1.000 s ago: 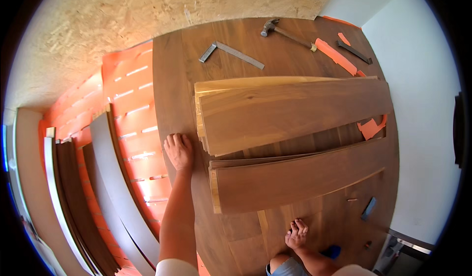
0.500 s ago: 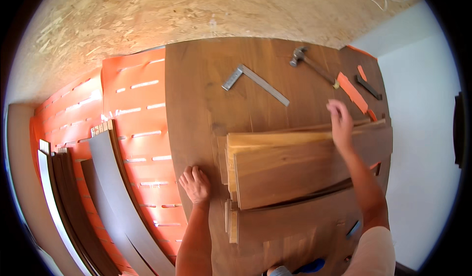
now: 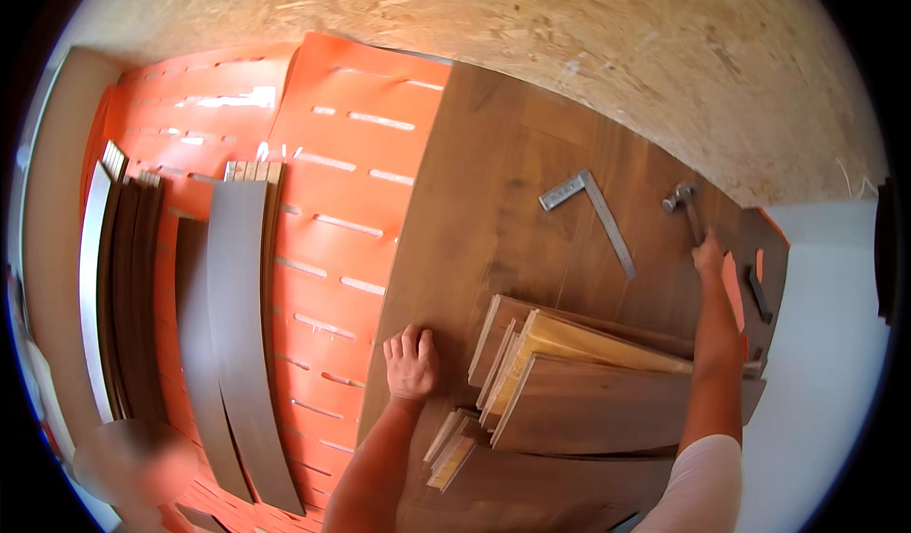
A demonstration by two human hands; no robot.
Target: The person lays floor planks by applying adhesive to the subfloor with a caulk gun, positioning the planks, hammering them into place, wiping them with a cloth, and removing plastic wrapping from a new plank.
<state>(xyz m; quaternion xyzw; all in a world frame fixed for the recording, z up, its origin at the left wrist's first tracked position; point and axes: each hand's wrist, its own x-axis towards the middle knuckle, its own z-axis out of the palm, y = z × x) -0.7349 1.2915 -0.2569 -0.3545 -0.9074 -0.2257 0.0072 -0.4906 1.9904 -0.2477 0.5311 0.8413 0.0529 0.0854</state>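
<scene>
My left hand (image 3: 410,367) rests on the dark wood flooring (image 3: 474,191) near its edge by the orange underlay, fingers loosely bent and apart, holding nothing. My right hand (image 3: 708,253) is at the far right with its fingers closed round the handle of the hammer (image 3: 681,199). A metal try square (image 3: 603,215) lies to the left of the hammer. Between my arms, loose stacks of wood planks (image 3: 588,400) lie on the floor, some showing pale yellow faces. A flat black bar (image 3: 759,296) and an orange scrap (image 3: 732,281) lie beside my right hand.
More planks (image 3: 237,324) lie in bundles on the slotted orange underlay (image 3: 351,172) to the left. A chipboard panel (image 3: 531,11) borders the top, a white wall (image 3: 816,334) the right. A blurred round shape (image 3: 138,467), possibly a person's head, is at lower left.
My right hand has risen from low beside the plank stacks to the hammer and closed on its handle. My left hand stays on the floor. The view has turned, shifting the floor rightward.
</scene>
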